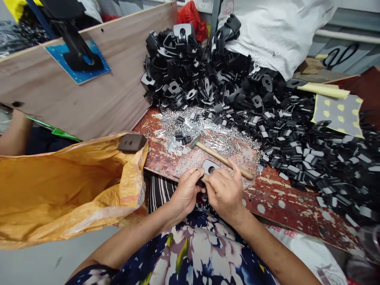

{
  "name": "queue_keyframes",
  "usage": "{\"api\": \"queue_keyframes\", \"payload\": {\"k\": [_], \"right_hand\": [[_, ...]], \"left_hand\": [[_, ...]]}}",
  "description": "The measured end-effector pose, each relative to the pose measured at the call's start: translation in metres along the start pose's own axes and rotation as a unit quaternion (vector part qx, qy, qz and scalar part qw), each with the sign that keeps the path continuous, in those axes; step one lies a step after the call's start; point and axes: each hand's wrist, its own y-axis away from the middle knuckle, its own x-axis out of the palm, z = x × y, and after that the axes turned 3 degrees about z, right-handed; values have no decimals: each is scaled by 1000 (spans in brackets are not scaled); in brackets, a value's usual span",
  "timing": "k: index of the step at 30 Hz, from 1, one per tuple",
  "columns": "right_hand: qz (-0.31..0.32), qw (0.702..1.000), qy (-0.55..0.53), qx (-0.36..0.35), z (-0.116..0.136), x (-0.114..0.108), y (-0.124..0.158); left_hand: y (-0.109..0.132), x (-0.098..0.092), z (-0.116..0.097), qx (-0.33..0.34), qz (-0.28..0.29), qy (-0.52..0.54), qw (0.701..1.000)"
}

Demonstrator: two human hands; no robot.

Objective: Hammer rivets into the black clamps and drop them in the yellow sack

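Near the front edge of the worn red board, my left hand [187, 192] and my right hand [225, 190] meet with fingers pinched. Between them is a black plastic part with a grey pad [210, 163] that has a dark hole in its middle. Both hands grip this part, and my fingers hide much of it. Just beyond it lies a small hammer [218, 156] with a wooden handle, close to my right fingers. A heap of thin metal pins [204, 128] spreads behind the hammer.
Black plastic parts [204, 75] are piled at the back, and smaller grey-padded pieces [308, 154] cover the right. An orange sack [74, 190] gapes at left, with a brown block [132, 143] on its rim. A wooden panel [124, 59] stands behind. Another person's arm [18, 132] shows far left.
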Motion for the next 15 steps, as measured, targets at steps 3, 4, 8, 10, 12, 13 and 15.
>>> {"api": "queue_keyframes", "payload": {"k": [3,4,8,10,12,13,15], "right_hand": [[27,1000,-5,-4,-4,2,4],[28,999,-15,2,-4,2,5],[-34,997,-71,21,2,4,4],[-25,995,-97,3,5,6,0],[40,992,-115,-19,-1,7,-6],[74,992,-102,-17,-8,7,-10],[120,992,-11,23,-32,7,-18]], "left_hand": [[3,-2,-3,-9,8,-33,999],[5,-3,-5,-15,25,-39,999],[19,-15,-6,18,100,-57,993],[26,-26,-8,78,75,-117,987],[33,-40,-15,129,19,-202,971],[36,-49,-21,139,-7,-238,961],[41,-67,-34,124,-45,-288,949]]}}
